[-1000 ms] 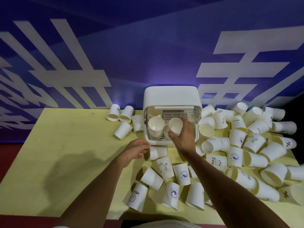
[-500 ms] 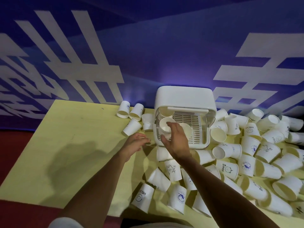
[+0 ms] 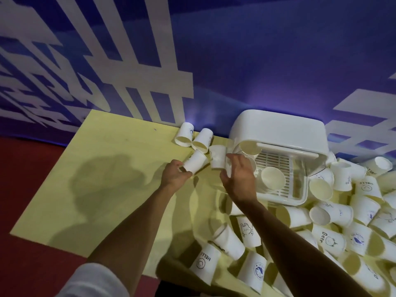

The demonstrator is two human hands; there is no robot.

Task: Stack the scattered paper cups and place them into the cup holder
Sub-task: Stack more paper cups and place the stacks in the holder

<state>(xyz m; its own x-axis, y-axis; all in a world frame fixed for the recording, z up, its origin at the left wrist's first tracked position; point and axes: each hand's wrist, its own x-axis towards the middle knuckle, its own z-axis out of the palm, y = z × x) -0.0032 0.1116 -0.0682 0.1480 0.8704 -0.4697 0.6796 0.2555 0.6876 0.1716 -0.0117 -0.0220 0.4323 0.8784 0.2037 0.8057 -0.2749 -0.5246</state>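
The white cup holder (image 3: 280, 131) stands at the table's back with its clear front lid raised. Inside it lie a cup (image 3: 272, 178) on the slotted tray and another cup (image 3: 249, 146) at the back left. My left hand (image 3: 174, 175) grips the base of a paper cup (image 3: 196, 161) lying on its side, left of the holder. My right hand (image 3: 239, 175) hovers in front of the holder's left corner with fingers spread, fingertips beside an upside-down cup (image 3: 216, 157). I cannot tell whether they touch it.
Two more cups (image 3: 184, 133) lie against the blue wall at the back. A dense pile of paper cups (image 3: 342, 221) covers the table's right half and the near edge. The yellow table (image 3: 85, 189) is bounded on the left by red floor.
My right hand has come out of the holder, leaving its cup inside, and moved left. My left hand moved up and took hold of a lying cup. The view swung left.
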